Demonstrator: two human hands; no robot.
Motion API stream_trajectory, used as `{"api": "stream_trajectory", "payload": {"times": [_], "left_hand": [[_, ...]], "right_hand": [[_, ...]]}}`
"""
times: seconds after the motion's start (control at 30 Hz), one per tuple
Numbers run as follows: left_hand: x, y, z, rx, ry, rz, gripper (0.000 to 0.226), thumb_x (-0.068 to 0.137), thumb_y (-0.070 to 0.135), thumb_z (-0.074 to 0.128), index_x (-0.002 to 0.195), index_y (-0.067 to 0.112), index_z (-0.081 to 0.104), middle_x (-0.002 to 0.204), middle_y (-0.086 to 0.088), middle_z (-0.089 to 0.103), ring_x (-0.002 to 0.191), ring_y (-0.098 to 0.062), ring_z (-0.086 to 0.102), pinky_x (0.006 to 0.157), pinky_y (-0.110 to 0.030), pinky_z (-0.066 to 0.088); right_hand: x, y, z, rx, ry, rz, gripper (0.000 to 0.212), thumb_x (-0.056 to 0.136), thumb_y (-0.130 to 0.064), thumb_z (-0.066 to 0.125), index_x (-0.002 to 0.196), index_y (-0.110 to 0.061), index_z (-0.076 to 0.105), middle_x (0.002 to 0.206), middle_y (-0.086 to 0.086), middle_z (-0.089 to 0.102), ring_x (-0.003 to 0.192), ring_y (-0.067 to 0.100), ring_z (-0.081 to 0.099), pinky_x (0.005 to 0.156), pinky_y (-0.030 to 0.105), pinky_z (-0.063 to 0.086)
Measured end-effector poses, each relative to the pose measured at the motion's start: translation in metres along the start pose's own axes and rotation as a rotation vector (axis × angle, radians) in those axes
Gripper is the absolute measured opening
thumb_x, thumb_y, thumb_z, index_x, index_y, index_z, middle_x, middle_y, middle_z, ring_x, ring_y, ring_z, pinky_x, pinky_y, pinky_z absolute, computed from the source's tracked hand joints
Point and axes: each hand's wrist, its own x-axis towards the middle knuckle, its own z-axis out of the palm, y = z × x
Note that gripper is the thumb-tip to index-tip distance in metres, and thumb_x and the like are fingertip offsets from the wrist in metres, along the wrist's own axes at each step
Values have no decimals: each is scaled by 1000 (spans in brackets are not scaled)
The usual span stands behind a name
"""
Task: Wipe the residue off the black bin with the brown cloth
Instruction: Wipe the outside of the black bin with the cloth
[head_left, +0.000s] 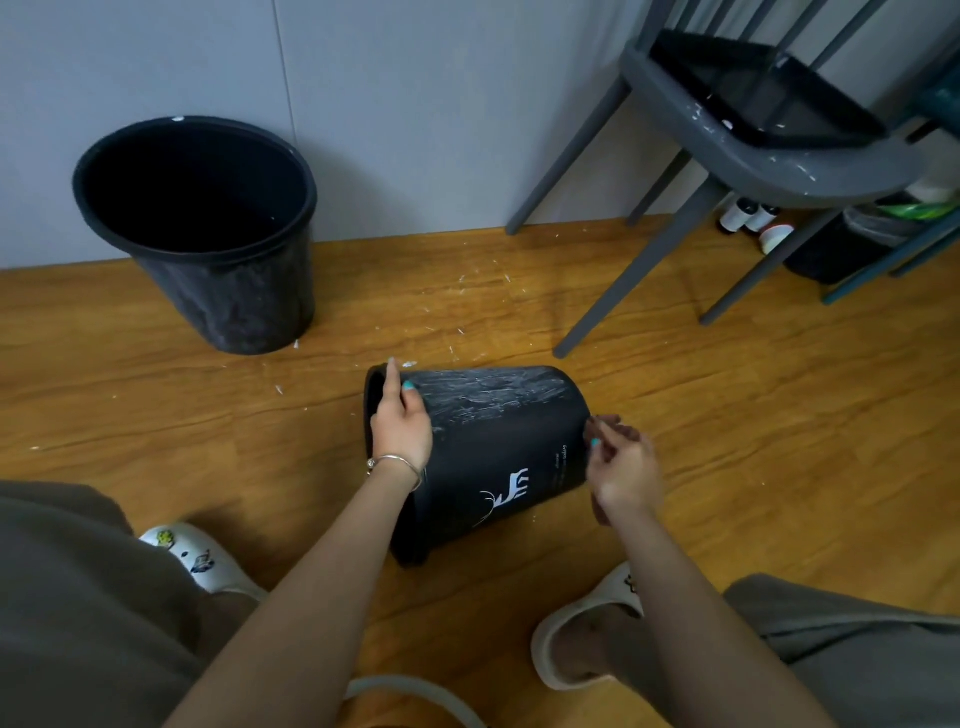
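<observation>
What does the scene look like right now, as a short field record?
bin: black bin on its side on the wooden floor
residue: white streaks on its upper side
left hand: left hand grips the rim
right hand: right hand at the base, pinching something brownish, unclear
second bin: second black bin upright by the wall

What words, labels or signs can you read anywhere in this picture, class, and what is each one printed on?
Black bin lying on its side: small white lettering near its base, too small and blurred to read.
Same bin: a white deer picture, no words.
Nothing else carries readable text.
</observation>
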Motion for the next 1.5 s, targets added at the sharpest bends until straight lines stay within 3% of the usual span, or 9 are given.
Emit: {"api": "stream_trajectory", "payload": {"times": [0.17,0.4,0.57,0.73,0.9,1.07,1.2,1.37,1.5], "left_hand": [[-14,-8,0,-11,-31,36,51,103,18,32,150,34,21,66,4,43,52,-9,35,45,-14,35],[-32,-7,-11,-34,-38,27,32,98,12,39,126,23,48,77,2,53,60,-11,45,52,-21,39],[-18,4,-11,-96,-107,-24,46,99,28,46,143,22,37,119,3,54,107,-14,53,92,-22,38],[-23,3,-13,-98,-86,16,47,101,9,38,147,15,33,79,21,40,51,10,47,48,0,34],[-9,-2,-22,-53,-108,38,50,102,18,39,150,23,26,144,5,40,111,-4,49,83,-5,36],[10,12,-22,-17,-120,-85,46,100,7,35,145,18,35,96,18,50,56,10,51,52,-3,39],[10,12,-9,137,-28,-101,51,99,37,39,148,26,30,123,-4,58,99,-25,60,85,-29,50],[11,6,-8,176,107,-74,49,101,26,36,149,23,27,99,-10,60,66,-22,54,76,-35,52],[21,6,-9,213,103,-84,47,101,22,35,147,19,33,111,-14,62,81,-27,61,83,-35,53]], "right_hand": [[12,-8,-15,269,162,-46,39,97,-31,53,136,-28,55,129,11,43,122,30,40,103,38,35],[6,-12,-6,84,-153,-127,95,89,-21,63,152,-40,-4,143,10,24,122,35,26,104,45,28],[9,8,-9,222,-130,-65,66,87,-29,70,145,-19,41,142,14,36,131,38,28,106,41,29],[1,6,0,156,-166,-10,45,95,-47,51,136,-29,48,143,10,36,126,37,37,95,43,40],[6,-7,4,248,49,-87,41,97,-31,54,136,-19,54,126,11,52,118,30,49,93,39,43],[16,-13,8,116,42,-166,39,94,-35,57,130,-21,61,123,7,54,115,29,47,92,37,41],[17,-12,8,71,20,-108,42,97,-50,46,126,-25,64,127,1,53,117,24,47,88,35,39],[7,-28,22,137,110,-65,33,93,-38,57,117,-19,69,113,8,57,105,29,54,76,33,41],[-4,-29,25,130,40,-318,30,88,-31,67,113,-15,71,101,7,54,89,25,55,68,31,47]]}}
